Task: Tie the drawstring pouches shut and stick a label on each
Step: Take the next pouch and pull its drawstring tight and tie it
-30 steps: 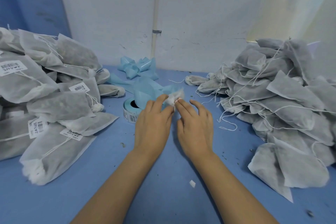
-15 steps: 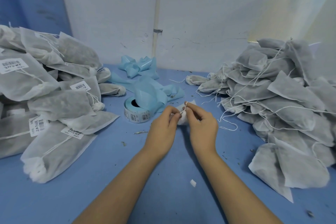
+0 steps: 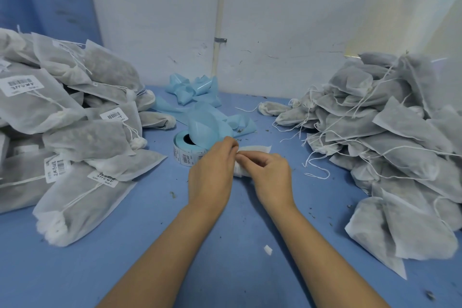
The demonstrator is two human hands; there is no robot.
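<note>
At table point(image 3: 120, 270) centre, just right of the label roll: 1 small white drawstring pouch point(image 3: 257, 150), lying on its side, held in both yr hands.

- Left hand point(image 3: 212, 175): fingers curled, tips pinching the pouch's gathered end.
- Right hand point(image 3: 272, 175): fingers curled round the same end, knuckles up. The string itself is too fine to make out.
- Label roll point(image 3: 183, 155): flat on table, just behind yr left hand, barcode labels on outer wrap.
- Backing strip point(image 3: 202, 122): pale blue, curls up off the roll & trails to the back edge, more crumpled there by the wall.
- Left edge: labelled heap point(image 3: 82, 137) of grey pouches, necks tied, barcode stickers on several.
- Right edge: loose-string heap point(image 3: 390, 137) of grey pouches, strings trailing onto table.
- Toward front edge, between yr forearms: 1 white paper scrap point(image 3: 268, 249).
</note>
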